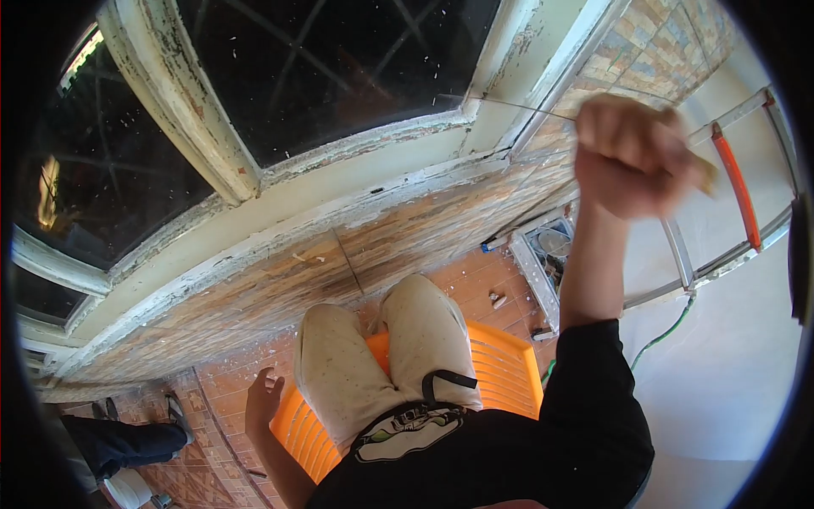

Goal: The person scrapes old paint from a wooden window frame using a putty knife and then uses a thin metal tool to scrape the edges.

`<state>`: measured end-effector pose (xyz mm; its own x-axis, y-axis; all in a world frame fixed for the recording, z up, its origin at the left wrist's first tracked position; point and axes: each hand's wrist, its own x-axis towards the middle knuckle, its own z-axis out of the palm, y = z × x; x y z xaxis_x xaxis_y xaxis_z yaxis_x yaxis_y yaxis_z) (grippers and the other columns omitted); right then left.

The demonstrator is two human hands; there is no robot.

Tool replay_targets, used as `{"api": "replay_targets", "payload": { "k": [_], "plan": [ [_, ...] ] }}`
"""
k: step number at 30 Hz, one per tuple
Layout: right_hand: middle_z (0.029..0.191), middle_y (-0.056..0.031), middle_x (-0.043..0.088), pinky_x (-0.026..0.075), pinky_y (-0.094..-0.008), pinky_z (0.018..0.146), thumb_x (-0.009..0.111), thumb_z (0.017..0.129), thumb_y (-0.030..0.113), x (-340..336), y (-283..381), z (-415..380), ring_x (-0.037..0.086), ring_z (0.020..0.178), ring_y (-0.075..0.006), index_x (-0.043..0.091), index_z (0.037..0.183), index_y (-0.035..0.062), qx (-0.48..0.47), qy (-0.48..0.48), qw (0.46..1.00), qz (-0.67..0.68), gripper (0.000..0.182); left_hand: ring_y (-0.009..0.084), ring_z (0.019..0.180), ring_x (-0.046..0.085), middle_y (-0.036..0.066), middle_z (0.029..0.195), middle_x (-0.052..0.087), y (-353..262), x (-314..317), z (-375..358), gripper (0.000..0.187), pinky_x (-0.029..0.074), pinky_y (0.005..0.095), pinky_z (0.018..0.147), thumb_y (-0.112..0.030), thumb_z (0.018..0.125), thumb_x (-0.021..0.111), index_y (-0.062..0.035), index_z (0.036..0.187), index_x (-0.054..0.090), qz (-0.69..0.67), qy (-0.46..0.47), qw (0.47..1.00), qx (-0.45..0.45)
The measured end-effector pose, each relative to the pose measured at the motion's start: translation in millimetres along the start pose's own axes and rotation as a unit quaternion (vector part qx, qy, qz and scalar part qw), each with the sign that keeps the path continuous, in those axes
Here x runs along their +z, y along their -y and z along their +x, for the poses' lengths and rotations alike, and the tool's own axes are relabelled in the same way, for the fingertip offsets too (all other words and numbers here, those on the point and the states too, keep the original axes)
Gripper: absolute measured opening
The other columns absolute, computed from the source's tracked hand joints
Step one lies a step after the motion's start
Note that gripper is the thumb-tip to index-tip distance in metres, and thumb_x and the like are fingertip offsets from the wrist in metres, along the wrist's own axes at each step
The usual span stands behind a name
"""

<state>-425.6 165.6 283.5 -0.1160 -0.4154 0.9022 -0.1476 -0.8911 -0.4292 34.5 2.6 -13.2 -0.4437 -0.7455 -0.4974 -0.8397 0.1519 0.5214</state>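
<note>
Peeling white window frame [212, 161] w/ dark glass panes is filling the upper view; brick-pattern sill and wall below it, terracotta floor tiles under the seat. Right hand [636, 153] is raised near the frame's lower right corner, fingers [623, 127] curling shut in a fist round a small tan tool [704, 174], prob. a scraper or sanding block; hand is motion-blurred so can't id the tool for sure. Left hand [264, 394] is hanging low beside the orange plastic chair [500, 365], fingers loosely open, holding nothing, not quite touching the seat edge as far as I can tell. Person is sitting on the chair, knees toward the wall. Judgement: scraping/sanding stroke on old paint is under way, approx. mid-job, since flakes are lying on glass and sill and much paint is remaining. Next stroke is calling for firm grip, tool edge flat to the wood, keeping off the glass. Outward: tool tray [547, 254] on floor by the wall, ladder [738, 178] w/ orange rung leaning at right, green hose [666, 332] trailing below it; another person's leg and shoe [174, 416] at lower left.
</note>
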Motion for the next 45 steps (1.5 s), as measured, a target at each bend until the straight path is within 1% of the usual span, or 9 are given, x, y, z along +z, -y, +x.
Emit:
{"api": "replay_targets", "payload": {
  "k": [18,24,26,27,32,35,36,41,45],
  "plan": [
    [0.046,0.0004,0.018,0.018,-0.0315,0.040,0.034,0.082,0.009,5,-19,-5,0.015,0.040,-0.0123,0.025,0.058,0.0096,-0.024,-0.025,0.999,0.011,0.025,0.0273,0.083,0.063,0.017,0.089,0.065,-5,-2,-5,0.040,0.048,0.0367,0.074,-0.027,0.085,0.058,-0.0062,0.119,0.051,-0.018,-0.007,1.000,-0.010],
    [0.048,0.0014,0.018,0.019,-0.0300,0.040,0.033,0.082,0.011,1,-5,5,0.017,0.041,-0.0126,0.026,0.060,0.0113,-0.021,0.056,0.998,0.024,0.023,0.0273,0.082,0.063,0.017,0.089,0.065,-6,0,1,0.040,0.048,0.0371,0.073,-0.027,0.085,0.058,-0.0061,0.119,0.051,-0.005,-0.011,1.000,-0.004],
    [0.048,0.0014,0.018,0.020,-0.0303,0.041,0.033,0.083,0.013,0,-18,-2,0.017,0.041,-0.0126,0.025,0.059,0.0111,-0.037,-0.011,0.999,-0.008,0.025,0.0275,0.082,0.063,0.017,0.091,0.065,-5,-1,-3,0.040,0.049,0.0374,0.073,-0.028,0.085,0.058,-0.0062,0.119,0.051,-0.021,-0.016,1.000,-0.001],
    [0.047,0.0015,0.018,0.020,-0.0305,0.041,0.033,0.084,0.013,-1,-23,-5,0.015,0.041,-0.0126,0.025,0.059,0.0110,0.035,0.018,0.999,-0.001,0.026,0.0275,0.082,0.063,0.017,0.091,0.065,-2,-2,-6,0.040,0.049,0.0374,0.073,-0.028,0.085,0.058,-0.0062,0.119,0.051,-0.019,-0.015,1.000,-0.002],
    [0.047,-0.0002,0.018,0.017,-0.0306,0.041,0.031,0.085,0.014,2,4,10,0.014,0.042,-0.0123,0.024,0.059,0.0107,-0.010,0.061,0.998,0.021,0.026,0.0281,0.083,0.063,0.018,0.093,0.064,-7,-1,-2,0.040,0.049,0.0378,0.074,-0.028,0.086,0.058,-0.0063,0.119,0.051,-0.005,-0.006,1.000,-0.002],
    [0.046,-0.0022,0.027,0.029,-0.0321,0.039,0.038,0.086,0.011,-4,-37,-14,0.029,0.039,-0.0153,0.036,0.064,0.0068,-0.014,-0.059,0.996,-0.066,0.023,0.0285,0.081,0.063,0.018,0.092,0.063,-5,-1,-2,0.042,0.049,0.0367,0.072,-0.027,0.085,0.059,-0.0035,0.120,0.050,-0.011,-0.021,1.000,0.003],
    [0.045,-0.0023,0.029,0.034,-0.0333,0.040,0.040,0.086,0.009,2,-52,-25,0.035,0.039,-0.0172,0.040,0.063,0.0052,0.040,-0.043,0.998,0.010,0.023,0.0285,0.081,0.063,0.018,0.092,0.063,-5,-2,-2,0.042,0.049,0.0367,0.072,-0.027,0.085,0.059,-0.0035,0.120,0.050,-0.011,-0.024,1.000,0.006],
    [0.046,0.0007,0.021,0.019,-0.0296,0.039,0.036,0.083,0.011,0,-4,0,0.016,0.039,-0.0119,0.023,0.056,0.0107,-0.067,0.051,0.995,0.050,0.031,0.0290,0.083,0.063,0.020,0.094,0.063,-5,-1,-2,0.043,0.049,0.0372,0.073,-0.027,0.086,0.058,-0.0032,0.120,0.050,-0.001,-0.003,1.000,-0.009],
    [0.047,0.0025,0.022,0.021,-0.0288,0.040,0.033,0.082,0.011,3,-8,-2,0.017,0.040,-0.0115,0.024,0.058,0.0110,-0.006,0.063,0.997,-0.035,0.025,0.0292,0.083,0.063,0.020,0.095,0.063,-6,-1,3,0.043,0.049,0.0374,0.073,-0.027,0.086,0.058,-0.0027,0.120,0.049,-0.002,-0.021,1.000,0.006]
  ]
}}
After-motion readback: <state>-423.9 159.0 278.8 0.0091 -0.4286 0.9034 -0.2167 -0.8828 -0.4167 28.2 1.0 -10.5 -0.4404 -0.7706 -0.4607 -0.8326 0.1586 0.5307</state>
